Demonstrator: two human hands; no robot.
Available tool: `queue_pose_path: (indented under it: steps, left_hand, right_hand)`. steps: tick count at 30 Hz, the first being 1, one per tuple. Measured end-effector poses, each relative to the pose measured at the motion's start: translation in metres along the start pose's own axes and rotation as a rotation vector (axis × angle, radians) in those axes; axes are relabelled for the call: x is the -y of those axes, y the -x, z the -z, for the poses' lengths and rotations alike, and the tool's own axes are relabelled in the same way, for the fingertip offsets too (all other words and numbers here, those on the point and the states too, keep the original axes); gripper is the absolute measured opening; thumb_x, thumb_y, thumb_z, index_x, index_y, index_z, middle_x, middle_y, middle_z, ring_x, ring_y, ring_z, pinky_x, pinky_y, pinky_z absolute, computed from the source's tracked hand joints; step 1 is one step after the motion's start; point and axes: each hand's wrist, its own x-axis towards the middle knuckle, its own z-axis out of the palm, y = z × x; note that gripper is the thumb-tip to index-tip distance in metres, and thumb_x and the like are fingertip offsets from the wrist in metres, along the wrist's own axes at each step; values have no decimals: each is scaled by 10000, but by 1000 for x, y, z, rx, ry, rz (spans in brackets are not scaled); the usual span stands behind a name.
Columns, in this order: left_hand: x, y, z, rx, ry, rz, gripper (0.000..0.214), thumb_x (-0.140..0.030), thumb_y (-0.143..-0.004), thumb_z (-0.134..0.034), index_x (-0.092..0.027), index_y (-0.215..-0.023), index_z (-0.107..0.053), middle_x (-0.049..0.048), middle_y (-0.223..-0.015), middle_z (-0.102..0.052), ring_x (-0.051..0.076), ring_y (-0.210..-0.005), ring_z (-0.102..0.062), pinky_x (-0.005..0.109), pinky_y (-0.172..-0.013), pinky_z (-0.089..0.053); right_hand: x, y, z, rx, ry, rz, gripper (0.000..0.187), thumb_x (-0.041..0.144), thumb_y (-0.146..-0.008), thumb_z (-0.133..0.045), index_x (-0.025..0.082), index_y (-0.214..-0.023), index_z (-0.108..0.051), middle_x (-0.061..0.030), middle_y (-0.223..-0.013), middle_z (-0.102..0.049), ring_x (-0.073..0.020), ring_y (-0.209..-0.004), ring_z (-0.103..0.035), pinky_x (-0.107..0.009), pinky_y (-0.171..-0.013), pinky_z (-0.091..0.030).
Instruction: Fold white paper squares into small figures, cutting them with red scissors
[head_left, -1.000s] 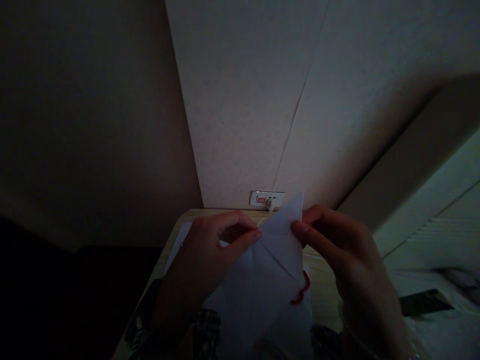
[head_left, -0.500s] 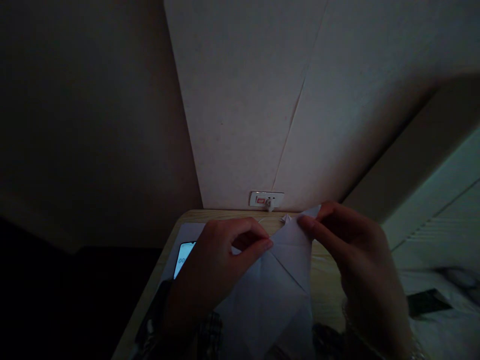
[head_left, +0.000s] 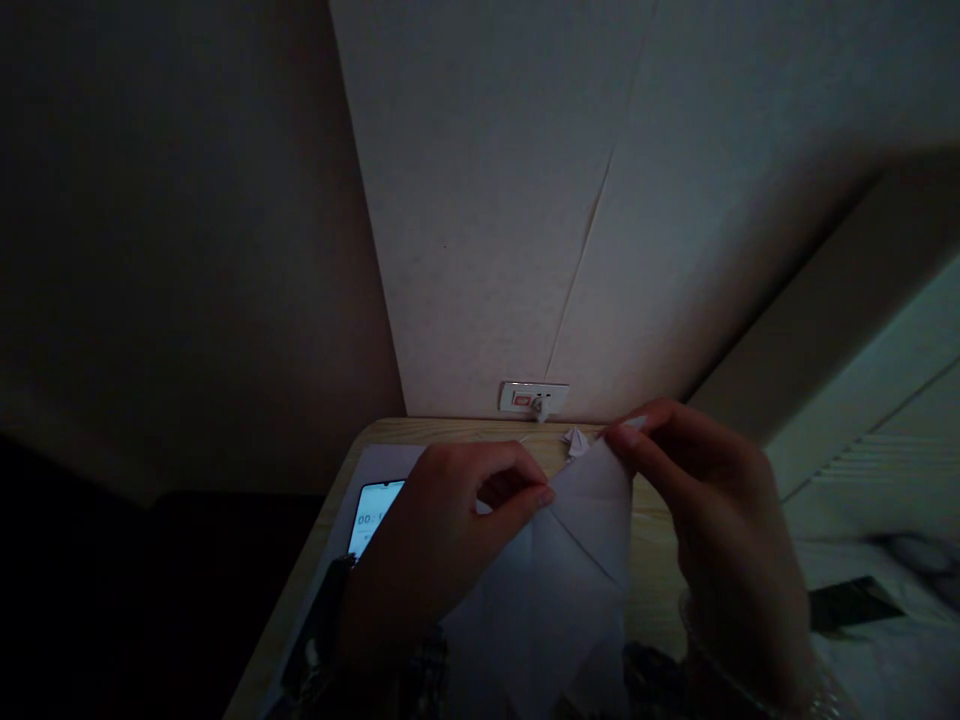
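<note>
Over the bench [head_left: 465, 433], the left hand [head_left: 442, 540] and right hand [head_left: 712, 520] each pinch the top of a white paper [head_left: 570, 570]. One slanted fold is made; the rest looks plain.

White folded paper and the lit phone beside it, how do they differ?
The white folded paper is pinched near its top by the left hand and right hand; the lit phone lies flat, untouched. The paper is creased and dull; the phone's screen glows. The paper shows large; the phone is partly hidden behind the left hand. Both are over the light wooden table.
</note>
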Motion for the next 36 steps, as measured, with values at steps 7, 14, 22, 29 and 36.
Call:
queue_pose_path:
  steps: [7, 14, 22, 29, 36]
  left_hand:
    - [3, -1, 2, -19, 18, 5, 145, -208, -806, -686, -221, -665, -712, -42, -658, -740, 131, -630, -663, 208, -608, -483]
    - [3, 2, 2, -319, 47, -28, 108, -254, -798, -708, -226, -694, -719, -41, -691, -763, 142, -673, -710, 211, -652, -528]
    - [1, 4, 0, -485, 199, -11, 89, -259, -775, -711, -232, -691, -699, -55, -694, -751, 140, -706, -731, 198, -664, -564]
    - [5, 0, 2, -366, 324, 28, 78, -242, -756, -738, -229, -685, -711, -60, -674, -755, 119, -691, -726, 159, -619, -538]
    - [-1, 2, 2, -292, 335, 76, 72, -247, -732, -719, -224, -664, -720, -48, -653, -755, 129, -657, -712, 175, -590, -528]
  right_hand:
    - [-2, 1, 5, 41, 112, 21, 360, 442, -940, -633, 254, -633, -653, -4, -635, -607, -172, -634, -565, -295, -575, -435]
    - [4, -6, 4, 192, 80, -9, 44, 317, -824, -725, 288, -800, -747, 2, -792, -751, -199, -779, -690, -287, -681, -537]
    - [-1, -5, 9, 200, 83, 91, 139, 263, -921, -649, 308, -872, -770, 7, -783, -739, -175, -745, -668, -273, -666, -541]
    - [-6, 6, 13, 215, 167, 532, 567, 45, -930, -594, 499, -1265, -657, 23, -1275, -591, -191, -1131, -586, -341, -935, -527]
    - [-7, 2, 18, 228, 324, 671, 426, 18, -894, -609, 400, -999, -764, 0, -1276, -542, -231, -1253, -520, -398, -1043, -484]
